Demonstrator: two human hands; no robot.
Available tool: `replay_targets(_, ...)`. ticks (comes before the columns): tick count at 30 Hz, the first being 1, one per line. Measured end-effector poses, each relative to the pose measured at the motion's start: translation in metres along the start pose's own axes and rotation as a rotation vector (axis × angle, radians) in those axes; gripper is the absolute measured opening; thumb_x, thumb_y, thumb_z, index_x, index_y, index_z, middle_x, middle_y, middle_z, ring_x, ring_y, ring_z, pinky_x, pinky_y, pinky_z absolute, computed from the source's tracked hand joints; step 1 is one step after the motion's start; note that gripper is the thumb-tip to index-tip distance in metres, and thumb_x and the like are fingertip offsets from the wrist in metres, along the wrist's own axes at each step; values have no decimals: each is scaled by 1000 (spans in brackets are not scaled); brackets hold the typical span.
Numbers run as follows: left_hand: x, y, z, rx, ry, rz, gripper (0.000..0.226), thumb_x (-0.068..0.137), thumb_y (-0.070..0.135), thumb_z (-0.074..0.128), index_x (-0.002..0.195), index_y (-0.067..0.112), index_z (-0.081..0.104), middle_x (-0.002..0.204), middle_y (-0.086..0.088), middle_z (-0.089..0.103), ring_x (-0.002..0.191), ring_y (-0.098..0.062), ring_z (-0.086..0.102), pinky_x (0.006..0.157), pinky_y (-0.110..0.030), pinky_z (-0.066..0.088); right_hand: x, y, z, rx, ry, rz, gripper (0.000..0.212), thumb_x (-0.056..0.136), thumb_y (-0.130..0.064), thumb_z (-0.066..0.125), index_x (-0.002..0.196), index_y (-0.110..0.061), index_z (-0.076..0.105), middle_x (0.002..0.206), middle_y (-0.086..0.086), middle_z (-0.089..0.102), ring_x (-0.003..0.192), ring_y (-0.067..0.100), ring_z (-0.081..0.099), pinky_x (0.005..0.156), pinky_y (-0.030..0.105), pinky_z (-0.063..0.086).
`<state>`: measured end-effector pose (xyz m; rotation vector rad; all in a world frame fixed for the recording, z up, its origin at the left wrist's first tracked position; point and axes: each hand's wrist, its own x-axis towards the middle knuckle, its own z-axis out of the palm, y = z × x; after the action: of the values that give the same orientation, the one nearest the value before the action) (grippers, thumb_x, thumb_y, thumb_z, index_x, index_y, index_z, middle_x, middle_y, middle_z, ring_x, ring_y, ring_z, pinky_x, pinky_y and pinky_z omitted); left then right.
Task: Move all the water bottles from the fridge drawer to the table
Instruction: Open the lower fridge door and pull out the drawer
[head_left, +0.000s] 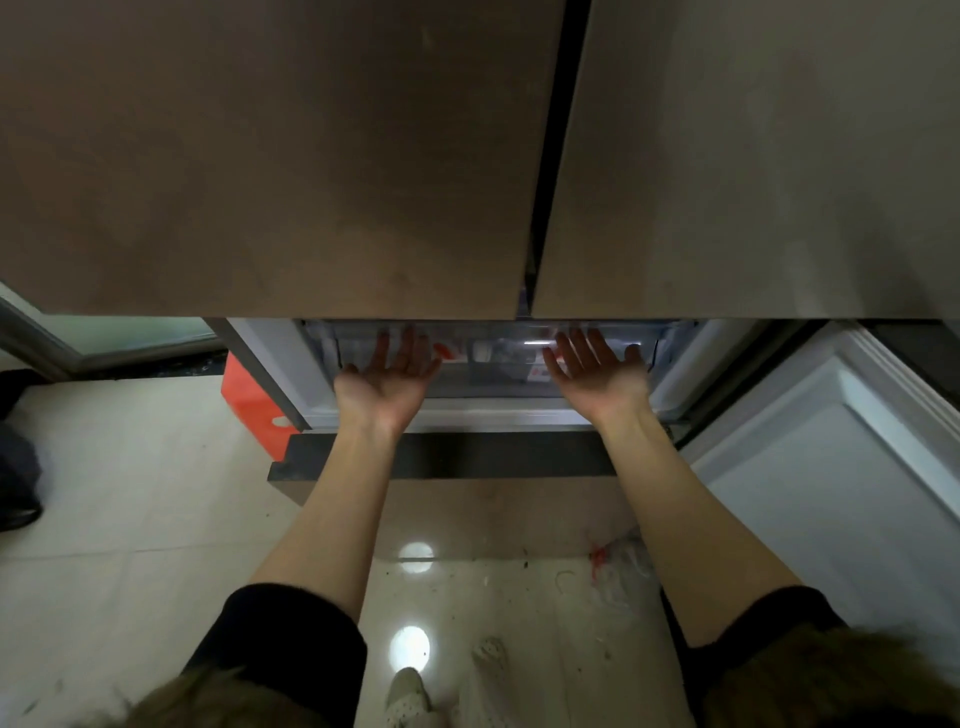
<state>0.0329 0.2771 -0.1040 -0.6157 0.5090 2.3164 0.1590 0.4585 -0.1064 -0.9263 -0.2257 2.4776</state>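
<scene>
A clear plastic fridge drawer (498, 387) sits in the lower fridge compartment, under two shut brown upper doors. Water bottles (498, 356) with red-and-white labels show dimly through its front wall; how many I cannot tell. My left hand (387, 376) is palm up with fingers spread at the drawer's left front, fingertips reaching up to its top edge. My right hand (597, 371) is palm up in the same way at the right front. Neither hand holds anything. The table is out of view.
The white inner face of an open lower door (841, 467) swings out at the right. A dark lower panel (447, 457) juts out below the drawer. An orange box (252, 405) stands left of the fridge. Glossy tiled floor with scraps and my feet lies below.
</scene>
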Motion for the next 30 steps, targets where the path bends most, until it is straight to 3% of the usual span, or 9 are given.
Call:
replay_targets(7, 2, -1, -2, -4, -22, 5, 60, 95, 53, 21, 137, 13, 38, 140, -18, 41, 133, -34, 34, 111, -57, 19, -6, -1, 2, -23, 1, -20, 61, 98, -51, 20, 140, -11, 37, 146, 10, 39, 135, 27, 37, 111, 44, 27)
replay_targets(15, -8, -2, -11, 37, -22, 28, 51, 97, 46, 25, 125, 11, 47, 135, -20, 47, 129, -34, 42, 109, -57, 25, -14, -2, -6, -122, 40, -40, 56, 97, -49, 31, 130, -8, 48, 133, 12, 53, 125, 28, 48, 108, 43, 33)
replay_targets(21, -23, -1, -20, 131, 26, 10, 43, 100, 40, 20, 108, 10, 51, 139, -18, 46, 131, -33, 41, 95, -52, 35, -26, -2, -16, -240, 51, -38, 51, 98, -48, 27, 119, -9, 52, 113, 11, 62, 99, 25, 60, 107, 39, 37)
replay_targets(24, -31, -3, -26, 168, 45, 18, 43, 100, 40, 20, 105, 10, 51, 141, -18, 44, 133, -32, 39, 96, -49, 35, -34, 1, -25, -260, 39, -36, 52, 98, -47, 27, 129, -11, 47, 125, 11, 58, 112, 24, 57, 110, 40, 33)
replay_targets(27, -40, -8, -33, 231, 65, 43, 48, 98, 46, 24, 128, 14, 44, 144, -17, 41, 133, -30, 39, 96, -43, 37, -45, 3, -31, -304, 31, -20, 53, 99, -45, 23, 139, -13, 37, 141, 8, 46, 130, 22, 43, 114, 40, 25)
replay_targets(30, -53, -14, -38, 306, 89, 73, 59, 93, 56, 29, 137, 18, 36, 144, -15, 40, 130, -27, 44, 92, -34, 40, -58, 6, -38, -320, 43, -20, 52, 100, -44, 22, 141, -14, 34, 143, 8, 44, 133, 20, 41, 111, 39, 25)
